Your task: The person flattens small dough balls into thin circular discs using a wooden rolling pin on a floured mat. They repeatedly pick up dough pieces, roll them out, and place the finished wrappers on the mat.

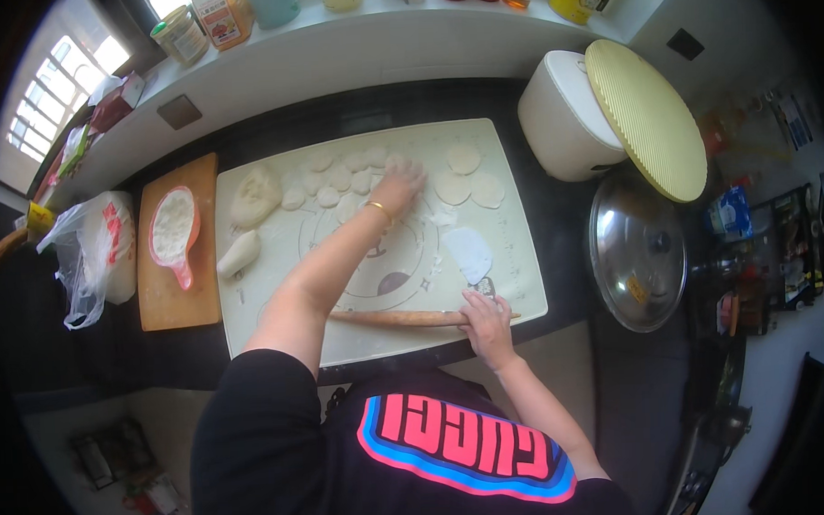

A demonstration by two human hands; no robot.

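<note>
My left hand [399, 187] reaches across the pale mat [279, 335], fingers stretched out beside a cluster of small dough pieces [338, 176]; what lies under its palm is hidden. At the mat's near edge, my right hand [487, 327] is closed round the right end of a wooden rolling pin [396, 319]. Just beyond that hand lies a white scraper-like piece [469, 254] with a greyish end. Several flat dough rounds [452, 188] sit at the far right of the mat. A big dough lump [256, 196] and a smaller dough roll [239, 254] rest at its left.
Left of the mat, a pink scoop of flour [175, 228] stands on a wooden board [180, 311], with a plastic bag [90, 255] beyond. To the right are a white bin [566, 116], a ribbed yellow lid [648, 122] and a glass pot lid [637, 254]. Jars line the back ledge [377, 45].
</note>
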